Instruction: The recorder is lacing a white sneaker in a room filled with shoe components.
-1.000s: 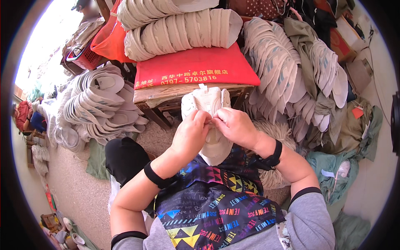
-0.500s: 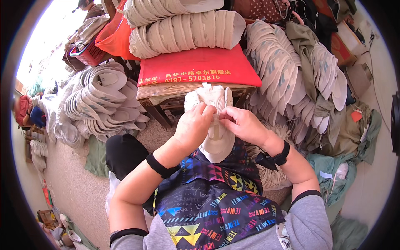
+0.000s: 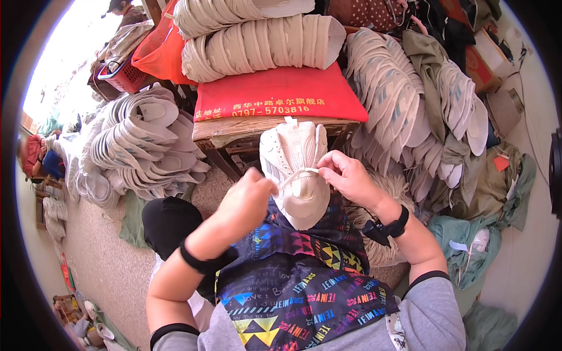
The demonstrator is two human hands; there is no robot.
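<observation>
A cream shoe upper (image 3: 304,202) stands in front of me, toe toward me, above my patterned apron (image 3: 304,275). Across its lower eyelets runs a pale shoelace (image 3: 297,174). My right hand (image 3: 348,177) is at the upper's right edge, thumb and forefinger pinched on the lace. On the other side, my left hand (image 3: 244,199) is closed and partly blurred, a little off the upper's left edge. The lace runs toward its fingertips, which seem to grip it. The lace's far ends are not visible.
A small wooden table (image 3: 213,139) bears a red bag (image 3: 275,88) and rows of nested uppers (image 3: 257,50). Stacked uppers lie at left (image 3: 134,134) and right (image 3: 386,82). A bundle of pale laces (image 3: 383,248) hangs by my right arm. Another person sits far left.
My left hand has moved left and down, off the middle of the upper. My right hand has shifted slightly right. The lace now shows stretched across the upper.
</observation>
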